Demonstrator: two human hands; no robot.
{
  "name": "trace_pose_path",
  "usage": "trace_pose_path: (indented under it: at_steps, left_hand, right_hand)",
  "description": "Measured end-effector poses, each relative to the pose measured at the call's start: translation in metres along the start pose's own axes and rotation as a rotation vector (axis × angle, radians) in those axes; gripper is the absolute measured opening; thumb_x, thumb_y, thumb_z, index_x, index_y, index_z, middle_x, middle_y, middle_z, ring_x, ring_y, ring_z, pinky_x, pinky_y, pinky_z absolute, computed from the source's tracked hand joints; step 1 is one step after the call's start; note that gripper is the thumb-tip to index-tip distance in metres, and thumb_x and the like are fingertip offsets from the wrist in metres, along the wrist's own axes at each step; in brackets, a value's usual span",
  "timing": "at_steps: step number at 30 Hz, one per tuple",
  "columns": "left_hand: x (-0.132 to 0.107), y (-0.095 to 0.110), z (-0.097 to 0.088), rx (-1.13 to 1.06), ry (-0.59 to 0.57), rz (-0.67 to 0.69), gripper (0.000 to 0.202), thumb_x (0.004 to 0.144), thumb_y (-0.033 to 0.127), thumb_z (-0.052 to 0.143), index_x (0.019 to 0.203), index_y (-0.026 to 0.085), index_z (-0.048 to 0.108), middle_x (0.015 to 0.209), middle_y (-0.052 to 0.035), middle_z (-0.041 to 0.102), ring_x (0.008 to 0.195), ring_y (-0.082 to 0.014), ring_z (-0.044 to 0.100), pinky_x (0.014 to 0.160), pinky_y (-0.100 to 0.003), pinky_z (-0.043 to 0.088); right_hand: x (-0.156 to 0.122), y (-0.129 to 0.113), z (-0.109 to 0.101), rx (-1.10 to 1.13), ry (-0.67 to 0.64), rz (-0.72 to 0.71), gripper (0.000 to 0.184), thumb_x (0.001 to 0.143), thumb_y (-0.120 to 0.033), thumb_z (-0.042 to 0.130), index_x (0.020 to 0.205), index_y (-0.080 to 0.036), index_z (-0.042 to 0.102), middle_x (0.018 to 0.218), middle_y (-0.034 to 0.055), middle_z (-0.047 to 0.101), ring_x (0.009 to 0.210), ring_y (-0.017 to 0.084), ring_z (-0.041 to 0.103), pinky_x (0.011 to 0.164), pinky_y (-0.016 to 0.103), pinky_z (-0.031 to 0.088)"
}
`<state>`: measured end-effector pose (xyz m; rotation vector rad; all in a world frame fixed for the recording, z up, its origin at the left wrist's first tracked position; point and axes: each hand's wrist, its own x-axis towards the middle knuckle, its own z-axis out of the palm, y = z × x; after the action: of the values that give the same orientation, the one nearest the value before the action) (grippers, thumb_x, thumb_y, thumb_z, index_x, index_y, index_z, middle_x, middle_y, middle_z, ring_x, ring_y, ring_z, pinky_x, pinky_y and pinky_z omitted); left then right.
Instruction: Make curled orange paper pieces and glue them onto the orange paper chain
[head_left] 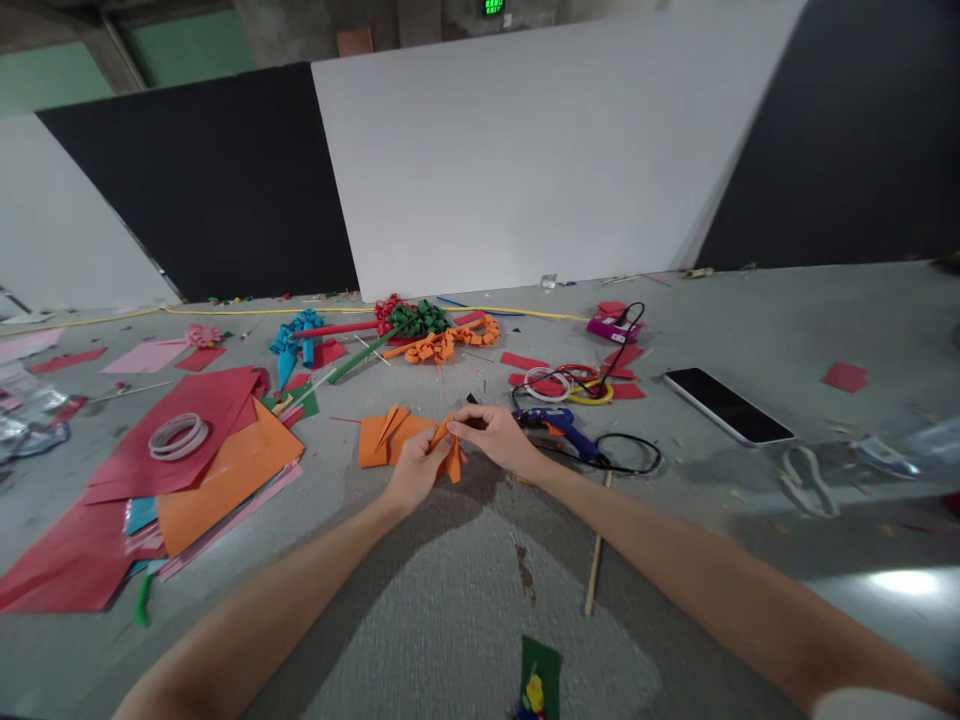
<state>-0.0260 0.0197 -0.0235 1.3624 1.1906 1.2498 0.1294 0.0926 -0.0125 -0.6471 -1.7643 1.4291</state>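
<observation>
In the middle of the head view, my left hand [418, 465] is closed on a small folded piece of orange paper [454, 466]. The fingers of my right hand [491, 436] pinch the upper end of that same piece, so both hands meet on it. Part of the piece is hidden behind my fingers. Just left of my hands lie flat orange paper pieces [384, 440], with narrow strips on top. To the right of my right hand rests a blue glue gun [559, 425] with a black cord.
Red and orange sheets [229, 480] are stacked at left under a tape roll [178, 437]. Behind my hands lie paper flowers [420, 318]. A phone [727, 404] lies at right, a wooden stick [597, 560] nearer me. A white panel [547, 160] stands at the back.
</observation>
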Motion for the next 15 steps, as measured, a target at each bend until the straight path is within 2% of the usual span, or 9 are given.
trace_pose_path:
  at_steps: [5,10,15]
  left_hand:
    - [-0.0001,0.0015,0.0002,-0.002,-0.004,-0.025,0.05,0.09,0.062,0.059,0.079,0.014,0.069,0.072,-0.0049,0.068,0.061,-0.0132,0.054,0.061,-0.025,0.041]
    - [0.0002,0.0006,0.0002,-0.008,-0.004,-0.014,0.05,0.089,0.063,0.059,0.08,0.014,0.068,0.072,-0.005,0.069,0.061,-0.0132,0.055,0.061,-0.025,0.041]
    - [-0.0013,-0.0005,0.0007,-0.008,-0.107,-0.057,0.051,0.087,0.064,0.063,0.078,0.014,0.068,0.069,-0.0052,0.069,0.056,-0.0124,0.055,0.056,-0.024,0.041]
  right_hand:
    - [0.0014,-0.0004,-0.0013,-0.007,0.013,-0.02,0.035,0.082,-0.051,0.075,0.08,-0.017,0.072,0.073,0.002,0.068,0.061,0.015,0.06,0.06,0.028,0.048]
    - [0.002,0.0008,-0.0024,-0.055,0.04,-0.064,0.033,0.084,-0.049,0.073,0.076,-0.017,0.073,0.072,0.0007,0.065,0.069,0.015,0.057,0.068,0.029,0.044]
    - [0.0034,0.006,-0.0067,-0.095,0.138,-0.065,0.044,0.089,-0.054,0.065,0.065,-0.017,0.069,0.06,-0.0022,0.049,0.059,0.013,0.045,0.059,0.028,0.035]
